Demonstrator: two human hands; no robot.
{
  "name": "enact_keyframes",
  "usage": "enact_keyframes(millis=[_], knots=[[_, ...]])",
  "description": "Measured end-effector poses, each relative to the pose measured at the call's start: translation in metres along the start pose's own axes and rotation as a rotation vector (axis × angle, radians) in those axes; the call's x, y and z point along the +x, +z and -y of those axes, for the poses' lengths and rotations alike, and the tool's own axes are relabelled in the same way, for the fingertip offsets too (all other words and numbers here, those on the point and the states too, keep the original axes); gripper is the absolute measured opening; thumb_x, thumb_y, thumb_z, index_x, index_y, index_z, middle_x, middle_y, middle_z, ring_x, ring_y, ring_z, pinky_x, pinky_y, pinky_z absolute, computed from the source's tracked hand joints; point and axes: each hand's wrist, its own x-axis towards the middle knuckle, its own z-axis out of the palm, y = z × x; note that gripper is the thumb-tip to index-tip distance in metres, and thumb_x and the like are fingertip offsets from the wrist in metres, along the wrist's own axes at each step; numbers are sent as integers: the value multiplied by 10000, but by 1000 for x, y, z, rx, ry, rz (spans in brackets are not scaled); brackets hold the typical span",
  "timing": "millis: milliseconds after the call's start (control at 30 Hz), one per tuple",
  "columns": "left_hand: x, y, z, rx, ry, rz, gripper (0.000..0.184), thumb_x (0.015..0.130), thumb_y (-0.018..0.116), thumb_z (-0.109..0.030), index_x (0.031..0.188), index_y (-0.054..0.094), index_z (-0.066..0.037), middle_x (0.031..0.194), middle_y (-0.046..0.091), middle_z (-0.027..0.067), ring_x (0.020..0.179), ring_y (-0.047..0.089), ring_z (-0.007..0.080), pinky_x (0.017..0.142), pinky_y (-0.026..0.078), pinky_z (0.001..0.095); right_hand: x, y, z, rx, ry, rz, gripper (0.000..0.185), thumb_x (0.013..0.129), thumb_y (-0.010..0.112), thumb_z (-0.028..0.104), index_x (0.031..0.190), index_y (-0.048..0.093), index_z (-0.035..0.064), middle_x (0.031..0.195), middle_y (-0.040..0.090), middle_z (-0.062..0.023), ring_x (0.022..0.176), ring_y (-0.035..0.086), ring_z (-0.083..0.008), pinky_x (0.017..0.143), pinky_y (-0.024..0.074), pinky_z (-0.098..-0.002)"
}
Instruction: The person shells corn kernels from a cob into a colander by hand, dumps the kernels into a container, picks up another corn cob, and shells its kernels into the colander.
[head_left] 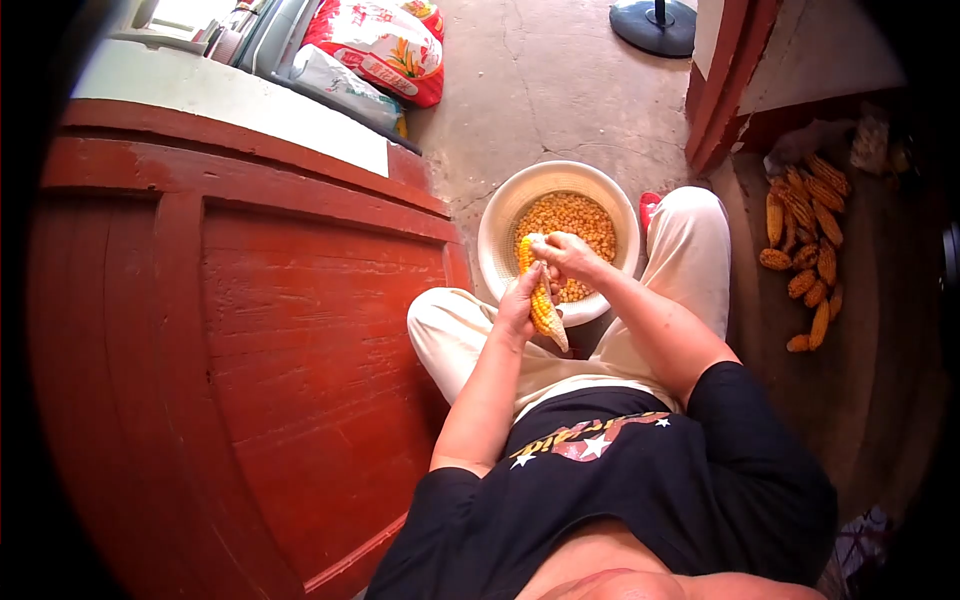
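Note:
An ear of corn [545, 313] with yellow kernels and a pale, bare-looking tip slants across the near rim of a cream basin [497, 215]. My left hand [519, 303] is wrapped round its middle. At the upper part of the ear, the fingers of my right hand [570, 257] are closed against it, beside a whitish patch that I cannot make out. Loose corn kernels [578, 215] cover the bottom of the basin, which sits on the floor between my knees.
Several ears of corn [800, 220] lie piled on the floor at the right. A red wooden door panel [320, 310] stands close on my left. Red and white bags [375, 45] are at the upper left, and a black round base [652, 28] is at the top.

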Motion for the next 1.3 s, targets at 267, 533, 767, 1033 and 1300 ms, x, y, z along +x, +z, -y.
enact_keyframes(millis=[267, 533, 767, 1033, 1300], knots=[[-4, 7, -3, -255, -31, 141, 439, 846, 508, -479, 1038, 521, -84, 774, 574, 71, 563, 540, 165, 486, 496, 351, 0, 5, -8, -53, -163, -43, 311, 888, 494, 328, 901, 564, 26, 612, 550, -54, 471, 518, -127, 415, 425, -271], [0, 16, 7, 143, 90, -140, 516, 817, 477, -572, 944, 514, -73, 709, 544, 67, 577, 545, 178, 465, 507, 346, 1, 10, -7, -422, -173, -230, 550, 822, 509, 510, 892, 561, -33, 750, 603, -195, 696, 604, -292, 608, 462, -395], [7, 23, 12, 104, 211, -98, 498, 854, 441, -537, 992, 500, -62, 722, 541, 64, 560, 536, 183, 463, 500, 327, 5, 15, -35, -825, -539, -346, 200, 842, 447, 195, 848, 523, 10, 757, 542, -186, 715, 560, -358, 642, 455, -435], [10, 15, 17, 306, 354, -107, 316, 884, 526, -274, 1098, 459, -51, 899, 546, 52, 777, 553, 153, 680, 484, 284, 3, 7, -11, -251, -255, -230, 386, 893, 435, 354, 873, 551, -14, 828, 570, -217, 824, 564, -361, 693, 440, -420], [1, 21, 27, 140, 202, -8, 486, 778, 523, -31, 1215, 311, -43, 1070, 485, 97, 910, 539, 187, 785, 470, 299, 5, 6, -14, -463, -318, -326, 455, 918, 390, 394, 793, 554, -11, 737, 569, -212, 725, 562, -367, 646, 423, -402]])
